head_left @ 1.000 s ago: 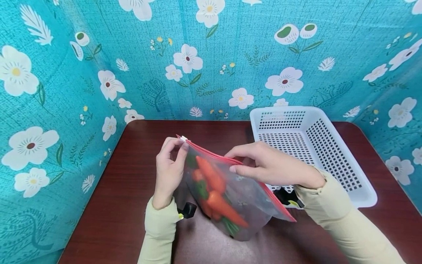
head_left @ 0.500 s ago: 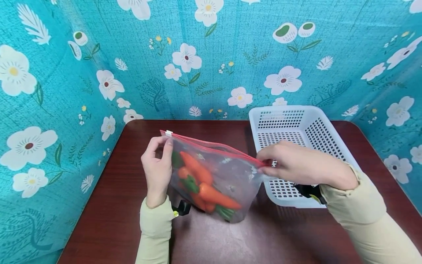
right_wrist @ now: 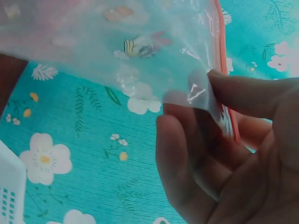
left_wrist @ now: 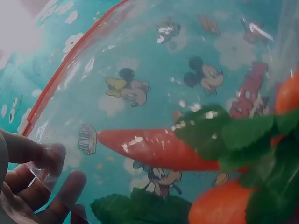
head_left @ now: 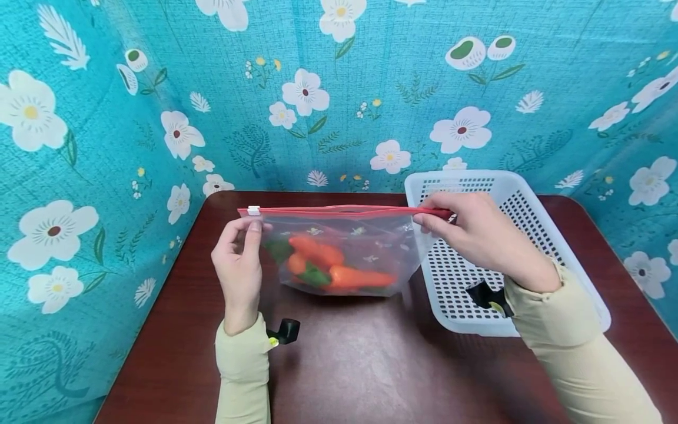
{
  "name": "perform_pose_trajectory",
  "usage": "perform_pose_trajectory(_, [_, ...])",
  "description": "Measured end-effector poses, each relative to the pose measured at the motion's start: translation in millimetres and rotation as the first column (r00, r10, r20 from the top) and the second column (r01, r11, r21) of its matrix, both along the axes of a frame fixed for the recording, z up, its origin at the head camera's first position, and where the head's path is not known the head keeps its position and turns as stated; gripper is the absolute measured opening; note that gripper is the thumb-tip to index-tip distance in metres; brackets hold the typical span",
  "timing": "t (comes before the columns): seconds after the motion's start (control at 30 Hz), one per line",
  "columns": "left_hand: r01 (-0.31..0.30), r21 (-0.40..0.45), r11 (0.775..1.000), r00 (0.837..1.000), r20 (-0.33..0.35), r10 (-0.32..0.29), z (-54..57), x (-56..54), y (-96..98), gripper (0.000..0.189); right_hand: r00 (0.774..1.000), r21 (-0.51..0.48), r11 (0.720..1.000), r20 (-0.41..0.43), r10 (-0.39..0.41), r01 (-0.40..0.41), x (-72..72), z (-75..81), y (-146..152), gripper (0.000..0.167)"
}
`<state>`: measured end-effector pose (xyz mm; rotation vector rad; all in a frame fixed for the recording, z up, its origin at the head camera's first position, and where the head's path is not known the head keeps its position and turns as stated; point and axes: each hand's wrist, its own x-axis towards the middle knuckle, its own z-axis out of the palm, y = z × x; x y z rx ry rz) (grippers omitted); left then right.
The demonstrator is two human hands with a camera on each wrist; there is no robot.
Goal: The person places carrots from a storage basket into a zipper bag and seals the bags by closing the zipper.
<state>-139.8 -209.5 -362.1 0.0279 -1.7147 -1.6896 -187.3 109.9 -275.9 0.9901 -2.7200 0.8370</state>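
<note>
A clear zip bag (head_left: 381,247) with a red top strip hangs upright between both hands, its strip nearly level in the head view. Inside lie several orange carrots (head_left: 362,277) with green leaves (head_left: 313,275). My left hand (head_left: 238,268) pinches the bag's left top corner, just under the white zip slider (head_left: 253,210). At the other end, my right hand (head_left: 477,235) pinches the right top corner between thumb and fingers. Cartoon prints on the film show in the left wrist view, beside a long carrot (left_wrist: 159,149). The strip's two edges part slightly near the middle.
A white perforated basket (head_left: 442,309) stands at the right of the dark wooden table (head_left: 344,365), partly behind the right hand. Flowered turquoise cloth (head_left: 349,118) rises behind the table and along both sides.
The right hand has slid along the strip to the right corner and gripped it. The bag has swung from slanted to level, and the left hand has shifted left with its corner.
</note>
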Motion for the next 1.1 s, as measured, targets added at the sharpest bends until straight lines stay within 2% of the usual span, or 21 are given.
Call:
perform_pose_trajectory(0.23, [0.011, 0.000, 1.000, 1.000, -0.024, -0.011, 0.7, -1.2, 3.5, 0.023, 0.995, 0.000, 0.997, 0.066, -0.076, 0.076, -6.6, -7.9, -5.5, 0.007])
perform_pose_trajectory(0.37, [-0.002, 0.001, 1.000, 0.999, -0.037, 0.002, 2.1, -1.4, 4.6, 0.023, 0.990, 0.003, 0.991, 0.039, -0.135, 0.135, -5.6, -6.8, -13.2, 0.010])
perform_pose_trajectory(0.47, [-0.007, 0.003, 1.000, 0.999, -0.037, 0.008, 2.8, -1.2, 4.8, 0.022, 0.993, -0.018, 0.993, -0.012, -0.118, 0.118, -4.1, -5.3, -22.7, 0.012])
perform_pose_trajectory(0.57, [-0.012, 0.002, 1.000, 0.999, -0.037, 0.012, 2.6, -0.7, 4.6, 0.022, 0.995, -0.038, 0.997, -0.080, -0.065, 0.062, -3.7, -4.6, -35.6, 0.014])
perform_pose_trajectory(0.77, [-0.034, 0.016, 0.999, 0.998, -0.060, 0.035, 2.2, -0.5, 3.0, 0.020, 0.986, -0.004, 1.000, -0.165, -0.004, 0.003, -2.6, -2.8, -65.6, 0.022])
perform_pose_trajectory(0.9, [-0.021, 0.053, 0.998, 0.996, -0.085, 0.026, 1.4, -1.3, 2.4, 0.018, 0.983, 0.005, 1.000, -0.185, 0.017, -0.016, -1.2, -0.9, -84.5, 0.024])
perform_pose_trajectory(1.1, [-0.017, 0.062, 0.998, 0.996, -0.092, 0.023, 1.5, -1.3, 3.4, 0.019, 0.990, -0.003, 0.998, -0.129, 0.054, -0.055, 0.2, 2.7, -109.5, 0.020])
